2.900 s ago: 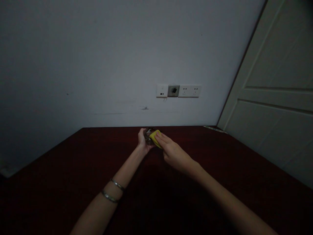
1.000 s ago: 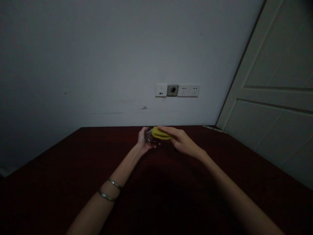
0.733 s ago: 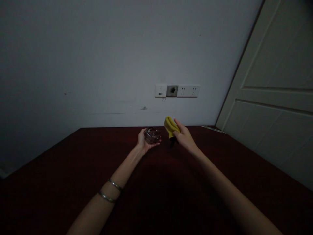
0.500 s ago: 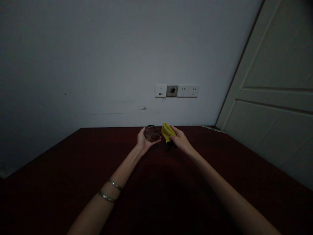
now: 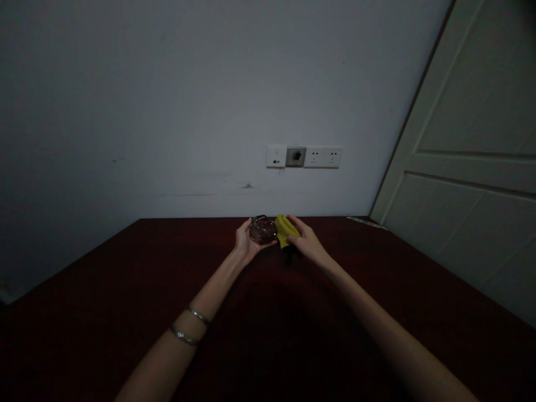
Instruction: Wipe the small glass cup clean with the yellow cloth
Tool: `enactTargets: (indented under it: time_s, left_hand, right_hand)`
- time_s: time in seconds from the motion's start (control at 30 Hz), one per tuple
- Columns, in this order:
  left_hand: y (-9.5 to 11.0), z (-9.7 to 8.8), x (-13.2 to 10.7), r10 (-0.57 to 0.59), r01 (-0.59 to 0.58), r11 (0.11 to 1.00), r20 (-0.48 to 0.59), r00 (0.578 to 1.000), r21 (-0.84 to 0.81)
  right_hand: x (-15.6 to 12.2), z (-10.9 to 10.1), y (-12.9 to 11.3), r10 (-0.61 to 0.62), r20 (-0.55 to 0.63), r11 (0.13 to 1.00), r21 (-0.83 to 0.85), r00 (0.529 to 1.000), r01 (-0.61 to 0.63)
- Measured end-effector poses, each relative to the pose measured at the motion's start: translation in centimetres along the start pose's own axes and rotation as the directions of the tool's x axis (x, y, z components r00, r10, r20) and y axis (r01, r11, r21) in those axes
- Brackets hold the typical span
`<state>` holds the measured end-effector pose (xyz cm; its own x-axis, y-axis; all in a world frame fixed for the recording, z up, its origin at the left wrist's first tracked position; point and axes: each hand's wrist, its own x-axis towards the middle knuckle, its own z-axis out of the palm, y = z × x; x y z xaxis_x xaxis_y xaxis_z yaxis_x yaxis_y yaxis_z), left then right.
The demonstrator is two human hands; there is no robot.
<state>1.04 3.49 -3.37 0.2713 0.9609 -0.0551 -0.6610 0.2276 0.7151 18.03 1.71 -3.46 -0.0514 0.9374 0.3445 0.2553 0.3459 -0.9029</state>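
Note:
My left hand (image 5: 246,245) is curled around a small, round, see-through glass bowl (image 5: 262,230) with a shiny rim. Its fingers support the bowl from the left and below. In my right hand (image 5: 307,241) is a bunched yellow cloth (image 5: 285,230), pinched between thumb and fingers. A dark part (image 5: 290,251) hangs under the yellow; what it is cannot be made out in the dim light. The cloth lies against or just beside the bowl's right side. Both hands are over the far part of the dark red table (image 5: 201,273).
A pale wall (image 5: 188,111) rises behind the table, bearing a row of sockets (image 5: 322,157) and switch plates. To the right stands a light panelled door (image 5: 469,162). A thin printed strip (image 5: 366,222) lies at the table's far right edge.
My right hand has brought the yellow cloth slightly left and down, closing the gap to the glass bowl. The bowl and left hand have shifted slightly right.

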Motion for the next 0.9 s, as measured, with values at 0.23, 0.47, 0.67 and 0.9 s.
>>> enactTargets:
  time_s: [0.23,0.47,0.67,0.9]
  left_hand:
    - [-0.1,-0.1,0.0,0.016,-0.016,1.0,-0.024,1.0,-0.025]
    - [0.0,-0.5,-0.1,-0.062,0.058,0.996,0.054,0.997,0.067]
    - [0.2,-1.0,-0.1,-0.123,0.095,0.984,0.187,0.975,0.151]
    - [-0.2,-1.2,0.1,-0.243,0.176,0.958,0.316,0.917,0.225]
  right_hand:
    - [0.1,0.2,-0.3,0.143,-0.001,0.978,0.153,0.99,-0.141]
    - [-0.4,-0.1,-0.4,0.244,0.024,0.929,0.282,0.969,-0.241]
    - [-0.5,-0.5,0.2,0.304,0.025,0.879,0.378,0.953,-0.29]
    - [0.1,-0.8,0.6,0.301,-0.054,0.89,0.373,0.952,-0.26]
